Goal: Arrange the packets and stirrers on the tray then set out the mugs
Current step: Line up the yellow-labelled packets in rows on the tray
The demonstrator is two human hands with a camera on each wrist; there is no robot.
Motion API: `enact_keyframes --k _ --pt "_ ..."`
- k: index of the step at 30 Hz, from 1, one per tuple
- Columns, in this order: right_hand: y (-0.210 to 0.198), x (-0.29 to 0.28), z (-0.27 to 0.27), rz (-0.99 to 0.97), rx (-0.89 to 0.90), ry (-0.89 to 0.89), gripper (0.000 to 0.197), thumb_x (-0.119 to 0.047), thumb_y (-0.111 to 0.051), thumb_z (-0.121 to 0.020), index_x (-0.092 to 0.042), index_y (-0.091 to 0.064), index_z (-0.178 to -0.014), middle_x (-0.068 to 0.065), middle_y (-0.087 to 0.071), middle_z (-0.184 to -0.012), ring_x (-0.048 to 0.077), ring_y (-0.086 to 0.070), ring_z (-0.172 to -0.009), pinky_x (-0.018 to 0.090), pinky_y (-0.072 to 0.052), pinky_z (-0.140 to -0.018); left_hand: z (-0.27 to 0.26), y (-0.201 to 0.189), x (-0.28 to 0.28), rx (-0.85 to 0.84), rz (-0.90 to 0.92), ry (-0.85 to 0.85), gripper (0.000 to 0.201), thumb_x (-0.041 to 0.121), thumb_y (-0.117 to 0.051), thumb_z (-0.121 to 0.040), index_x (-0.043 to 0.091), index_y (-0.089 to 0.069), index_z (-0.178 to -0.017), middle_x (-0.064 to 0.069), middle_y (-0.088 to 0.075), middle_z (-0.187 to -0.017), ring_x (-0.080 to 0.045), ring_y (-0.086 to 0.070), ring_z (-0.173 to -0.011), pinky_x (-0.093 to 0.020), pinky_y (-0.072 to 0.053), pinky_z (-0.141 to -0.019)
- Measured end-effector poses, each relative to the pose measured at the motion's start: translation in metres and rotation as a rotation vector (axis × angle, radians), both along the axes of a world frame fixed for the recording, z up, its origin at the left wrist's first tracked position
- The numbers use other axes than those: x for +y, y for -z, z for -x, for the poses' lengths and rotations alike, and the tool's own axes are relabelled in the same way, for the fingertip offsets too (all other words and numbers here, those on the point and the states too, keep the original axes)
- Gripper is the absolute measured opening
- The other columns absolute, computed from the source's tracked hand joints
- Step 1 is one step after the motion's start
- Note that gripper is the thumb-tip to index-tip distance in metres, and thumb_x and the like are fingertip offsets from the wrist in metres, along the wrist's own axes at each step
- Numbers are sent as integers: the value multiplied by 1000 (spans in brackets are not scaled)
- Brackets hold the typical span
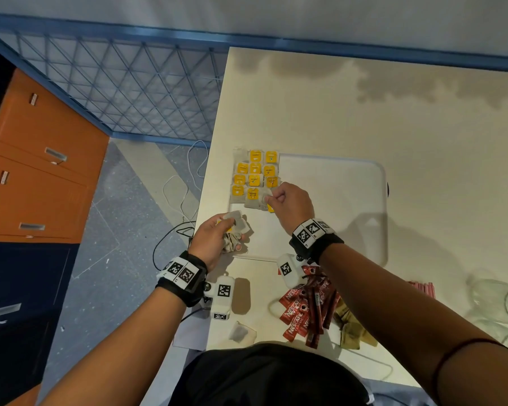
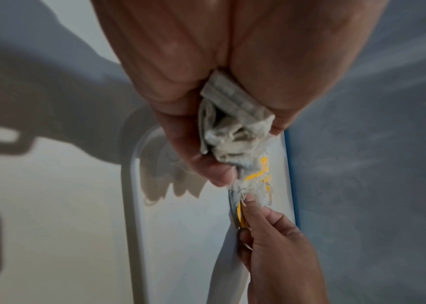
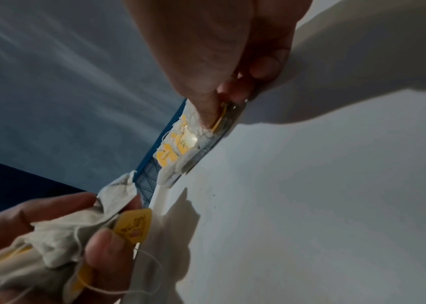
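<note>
Under my right hand [image 1: 288, 205], fingers pinch a tea bag [image 1: 265, 197] onto the tray [image 1: 335, 177] rows; my left hand [image 1: 214, 238] grips spare tea bags [image 1: 236, 230] nearby as supply.

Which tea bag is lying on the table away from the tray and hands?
The lone tea bag at the table's near edge, beside the red coffee sticks; the others lie on the tray or in the left hand.

Tea bags [image 1: 254, 178] are laid in rows on the tray's [image 1: 335, 200] left end, with sachets [image 1: 305, 309] heaped on the tabletop [image 1: 364, 112] nearer the person.
</note>
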State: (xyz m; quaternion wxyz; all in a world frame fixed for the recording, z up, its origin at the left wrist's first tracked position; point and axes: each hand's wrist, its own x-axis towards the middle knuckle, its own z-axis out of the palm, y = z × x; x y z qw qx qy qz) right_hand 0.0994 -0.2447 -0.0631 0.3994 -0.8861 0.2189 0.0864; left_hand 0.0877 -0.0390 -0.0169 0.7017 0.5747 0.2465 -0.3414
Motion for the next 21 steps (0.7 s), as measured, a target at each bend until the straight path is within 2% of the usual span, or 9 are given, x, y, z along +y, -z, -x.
enact_keyframes --k 6,10,12,16,18,21 --pt "0 0 -1 -5 13 18 18 -37 -72 -91 -30 -58 -81 -14 -57 -73 17 -62 -77 41 -57 -75 0 2 0 1 -8 4 15 8 -50 -100 5 -62 -108 -28 -66 -100 -32 -65 -67 -30 -49 -52" --pt "-1 0 -3 -9 26 24 14 -36 -70 -92 -27 -59 -90 -14 -56 -74 19 -63 -79 44 -57 -77 0 2 0 0 9 -1 16 7 -50 -99 3 -62 -109 -28 -66 -98 -32 -65 -65 -31 -48 -52" --pt "-4 1 -2 -21 15 26 16 -35 -68 -93 -25 -58 -101 -15 -54 -79 18 -63 -81 45 -57 -79 1 2 0 -4 31 -1 17 7 -50 -98 2 -61 -111 -29 -66 -102 -32 -65 -65 -31 -48 -53" --pt "-16 6 5 -69 -49 27 42 -38 -66 -95 -25 -48 -130 -5 -60 -108 12 -60 -94 40 -55 -84 2 -3 0 -14 95 19 20 0 -48 -97 0 -60 -113 -29 -64 -103 -33 -65 -67 -32 -48 -55" --pt "-23 11 12 -97 -81 -6 42 -40 -65 -95 -27 -49 -131 -11 -59 -102 12 -61 -94 40 -54 -85 3 -4 1 -17 113 48 29 -7 -47 -94 0 -61 -118 -29 -64 -105 -33 -67 -69 -33 -50 -55" --pt "-30 16 26 -186 -79 -108 28 -44 -64 -95 -32 -58 -120 -18 -61 -85 10 -62 -82 44 -55 -84 6 -4 2 -33 115 107 38 -12 -46 -93 2 -60 -125 -27 -68 -101 -38 -70 -76 -33 -53 -57"
